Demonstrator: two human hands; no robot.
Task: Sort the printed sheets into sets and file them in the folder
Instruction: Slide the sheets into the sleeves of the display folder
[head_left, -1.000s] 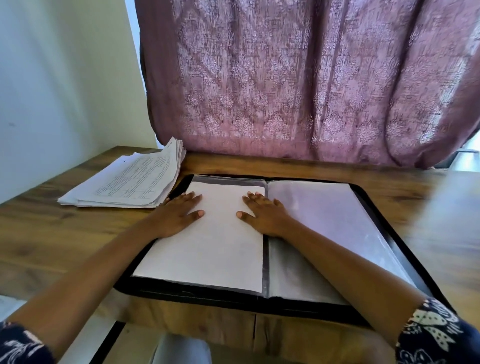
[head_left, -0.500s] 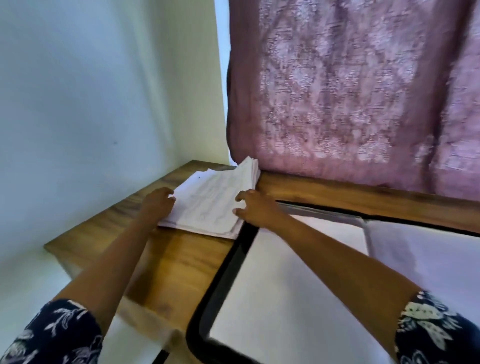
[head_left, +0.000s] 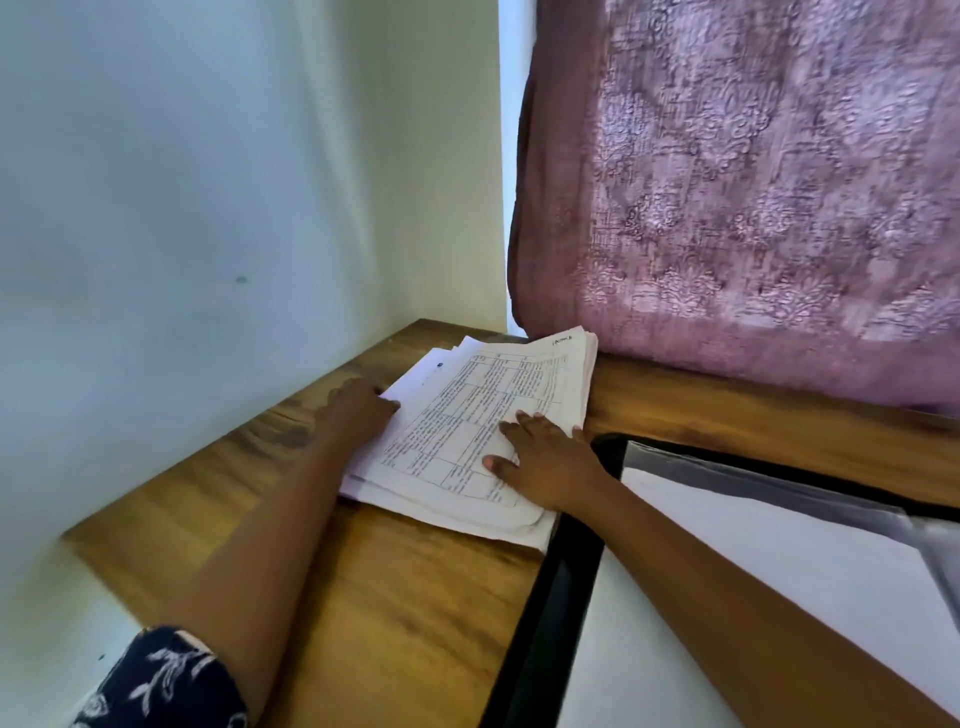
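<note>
Our right grip (head_left: 545, 462) lies flat on the stack of printed sheets (head_left: 483, 415). Its fingers are spread and its thumb is out, pressing the ruled top page near its right edge. We judge this is to pin the loose stack so that it does not slide or fan. Our left grip (head_left: 358, 410) sits against the stack's left edge. Its fingertips meet the paper there, and we cannot tell whether they tuck under the sheets or only brace them.

The stack lies on the tabletop (head_left: 389, 623) in the corner by the wall (head_left: 182, 208), close under the curtain (head_left: 753, 182). Its near right corner reaches the black rim of the folder (head_left: 550, 597). The folder lies open just beside it, with a white page (head_left: 727, 597) showing inside, so the sheets have only a short way to go. The stack looks thick, so we judge that much sorting is left.
</note>
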